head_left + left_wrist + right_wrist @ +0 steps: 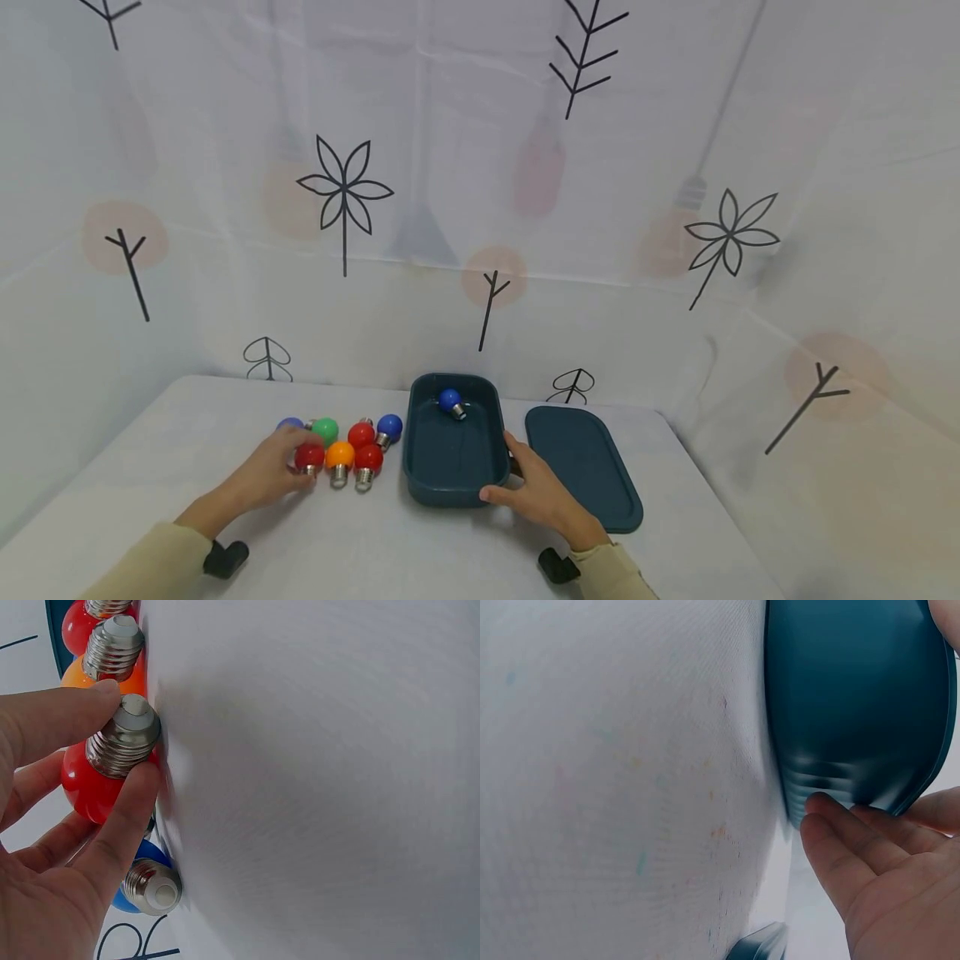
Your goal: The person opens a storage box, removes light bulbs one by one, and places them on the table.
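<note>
My left hand [272,468] pinches a red light bulb [94,780] at the near left of a cluster. Its thumb and a finger lie on either side of the metal screw base in the left wrist view. Beside that bulb are an orange bulb [340,454], a green bulb [325,429] and more red and blue ones. My right hand [538,487] holds the dark teal box [450,492] at its near right corner, fingers along the side wall and thumb at the front. One blue bulb [449,400] lies inside the box, toward its far end.
A flat teal lid [585,467] lies on the white table [360,550] to the right of the box, close by my right hand. Behind the table hangs a white cloth [420,208] printed with plants. A black wrist device [225,558] sits under each forearm.
</note>
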`<action>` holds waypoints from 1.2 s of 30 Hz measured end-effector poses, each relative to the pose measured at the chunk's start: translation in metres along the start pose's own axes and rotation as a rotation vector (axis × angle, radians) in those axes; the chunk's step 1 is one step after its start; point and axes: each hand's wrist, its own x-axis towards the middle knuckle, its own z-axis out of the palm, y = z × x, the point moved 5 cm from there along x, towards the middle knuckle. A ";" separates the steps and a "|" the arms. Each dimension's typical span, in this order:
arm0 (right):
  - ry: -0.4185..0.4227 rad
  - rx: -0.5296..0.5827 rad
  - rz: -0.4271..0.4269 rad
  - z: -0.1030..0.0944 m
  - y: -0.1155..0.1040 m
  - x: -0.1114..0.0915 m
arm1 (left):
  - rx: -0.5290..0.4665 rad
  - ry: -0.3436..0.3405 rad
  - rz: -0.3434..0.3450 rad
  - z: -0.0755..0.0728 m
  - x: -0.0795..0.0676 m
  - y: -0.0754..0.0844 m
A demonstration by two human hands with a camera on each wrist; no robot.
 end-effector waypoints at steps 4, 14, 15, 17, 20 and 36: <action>0.000 -0.002 -0.008 0.000 0.000 0.000 | 0.018 -0.001 0.012 -0.001 -0.001 0.000; 0.005 -0.006 -0.019 0.001 0.001 0.000 | 0.014 -0.007 -0.005 -0.003 -0.004 0.002; 0.005 -0.006 -0.018 0.001 0.001 0.000 | 0.018 -0.006 -0.005 -0.003 -0.004 0.002; 0.005 -0.009 -0.015 0.001 0.001 0.000 | 0.030 0.000 0.007 -0.005 -0.004 0.003; 0.005 -0.011 -0.015 0.001 0.001 0.001 | 0.061 0.019 0.039 -0.010 -0.003 0.007; 0.010 0.023 -0.028 0.001 0.002 0.001 | 0.064 0.058 0.123 -0.020 0.021 0.032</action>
